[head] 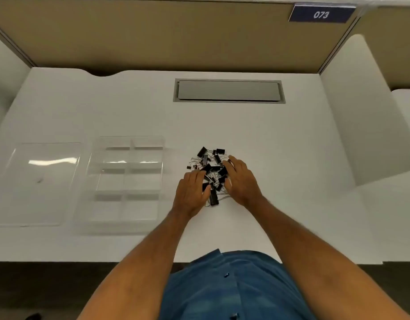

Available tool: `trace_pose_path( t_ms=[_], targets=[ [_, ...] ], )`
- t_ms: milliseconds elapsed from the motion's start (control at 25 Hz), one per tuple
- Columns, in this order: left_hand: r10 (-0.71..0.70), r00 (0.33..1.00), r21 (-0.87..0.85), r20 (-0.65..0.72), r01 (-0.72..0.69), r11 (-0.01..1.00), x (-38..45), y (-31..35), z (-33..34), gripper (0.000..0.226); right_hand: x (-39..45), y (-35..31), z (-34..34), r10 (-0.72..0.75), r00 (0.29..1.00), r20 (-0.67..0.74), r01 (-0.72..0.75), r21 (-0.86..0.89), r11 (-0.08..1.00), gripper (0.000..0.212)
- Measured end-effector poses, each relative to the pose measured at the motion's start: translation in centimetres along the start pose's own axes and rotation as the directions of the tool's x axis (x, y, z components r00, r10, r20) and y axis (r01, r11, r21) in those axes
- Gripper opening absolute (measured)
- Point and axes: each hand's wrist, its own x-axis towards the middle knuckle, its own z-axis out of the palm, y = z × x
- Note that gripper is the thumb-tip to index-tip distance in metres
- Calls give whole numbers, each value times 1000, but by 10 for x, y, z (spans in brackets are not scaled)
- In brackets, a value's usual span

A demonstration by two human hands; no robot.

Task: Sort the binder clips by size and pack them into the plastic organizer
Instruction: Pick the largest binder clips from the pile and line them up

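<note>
A heap of black binder clips (209, 159) of different sizes lies on the white desk, right of centre. My left hand (192, 191) rests on the heap's left side with fingers spread. My right hand (241, 179) rests on its right side, fingers apart over the clips. Neither hand visibly grips a clip, though the palms hide some of them. The clear plastic organizer (126, 181) with several compartments stands to the left of the heap, apart from both hands. Its compartments look empty.
The organizer's clear flat lid (37, 183) lies at the far left. A grey cable hatch (229, 90) sits in the desk's back half. Tan partition panels close off the back; a white curved divider (370, 116) stands at the right.
</note>
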Motion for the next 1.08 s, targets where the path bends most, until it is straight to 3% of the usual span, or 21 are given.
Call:
trace_pose_path(
  t_ms=[200, 360, 600, 760, 960, 1080],
  targets=[
    [21, 996, 47, 91, -26, 999, -2, -2, 14, 37, -1, -4, 8, 20, 999, 44, -17, -70, 997, 70],
    [6, 993, 49, 118, -12, 999, -1, -7, 24, 39, 2, 0, 15, 26, 999, 39, -23, -70, 997, 60],
    [28, 999, 58, 43, -31, 998, 4, -9, 31, 37, 9, 3, 18, 58, 998, -33, -61, -100, 993, 46],
    [36, 999, 18, 31, -37, 999, 0, -8, 25, 39, 4, 5, 9, 71, 997, -14, -71, -16, 997, 42],
    [-30, 998, -213, 47, 40, 976, -15, 1, 1, 41, -15, -1, -11, 206, 975, -84, -183, 220, 958, 34],
    [-164, 985, -456, 47, 167, 874, -11, 7, -11, 37, -24, 5, -17, 395, 906, -154, -314, 382, 869, 35]
  ],
)
